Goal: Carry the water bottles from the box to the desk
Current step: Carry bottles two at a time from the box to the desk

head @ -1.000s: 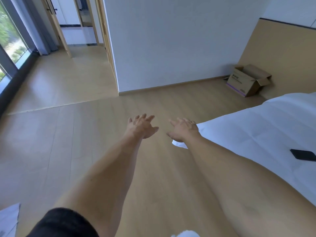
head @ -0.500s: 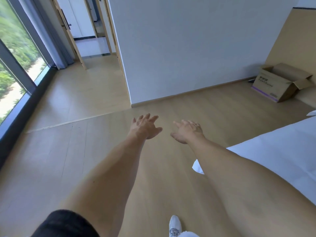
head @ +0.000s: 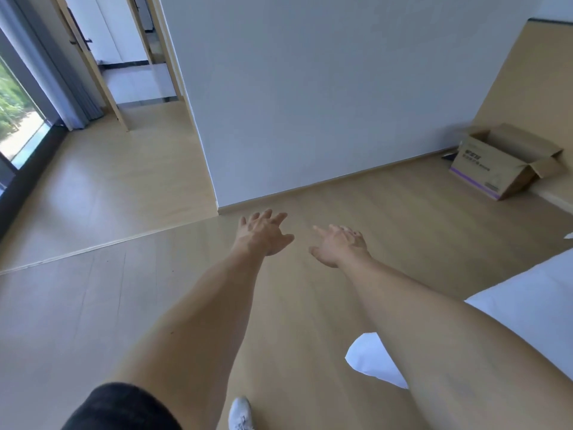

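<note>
Hands empty: left hand (head: 263,232) and right hand (head: 339,245) reach forward, fingers spread. View has swung left since a second ago, leaving the cardboard box (head: 499,164) well apart at right; bottles unseen, fetching not begun.

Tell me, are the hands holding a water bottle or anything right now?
No, nothing is held. The left hand and right hand are both open and bare above the floor, far from the cardboard box.
</note>
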Available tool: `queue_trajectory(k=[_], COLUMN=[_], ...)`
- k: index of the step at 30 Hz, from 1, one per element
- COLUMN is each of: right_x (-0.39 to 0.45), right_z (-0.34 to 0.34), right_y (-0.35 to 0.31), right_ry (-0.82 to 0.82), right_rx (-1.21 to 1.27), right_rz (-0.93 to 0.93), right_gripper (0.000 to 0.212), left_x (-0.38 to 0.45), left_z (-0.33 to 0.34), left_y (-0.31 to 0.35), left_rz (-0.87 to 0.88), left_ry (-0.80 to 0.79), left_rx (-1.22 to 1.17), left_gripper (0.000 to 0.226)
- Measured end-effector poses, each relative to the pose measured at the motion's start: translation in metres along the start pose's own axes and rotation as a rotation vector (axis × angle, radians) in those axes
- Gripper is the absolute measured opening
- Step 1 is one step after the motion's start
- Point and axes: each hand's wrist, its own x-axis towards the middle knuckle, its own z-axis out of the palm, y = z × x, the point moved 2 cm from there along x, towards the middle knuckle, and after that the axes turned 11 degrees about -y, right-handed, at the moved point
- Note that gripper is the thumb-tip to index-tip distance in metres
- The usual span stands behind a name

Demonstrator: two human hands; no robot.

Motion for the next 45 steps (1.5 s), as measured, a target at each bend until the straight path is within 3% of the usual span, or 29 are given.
queue_trajectory(k=[15,25,45], right_x=[0.175,0.251,0.461], right_z=[-0.114,-0.17,-0.285], right_y=[0.055,0.113,0.359], right_ry=[0.089,0.1,0.101], right_rx=[0.184,0.286,0.386], right_rz=[0.395,0.58,0.611], right_gripper=[0.063,0.063,0.062], left_x=[0.257,0.375,0.627], left_z=[-0.122,-0.174,-0.257], left_y=[0.059,0.131,0.359], left_rz=[0.421,0.616,0.646], left_ry=[-0.037,-0.037,-0.071], left_rx=[0.129,0.224,0.24], left_gripper=[0.071,0.071,0.069])
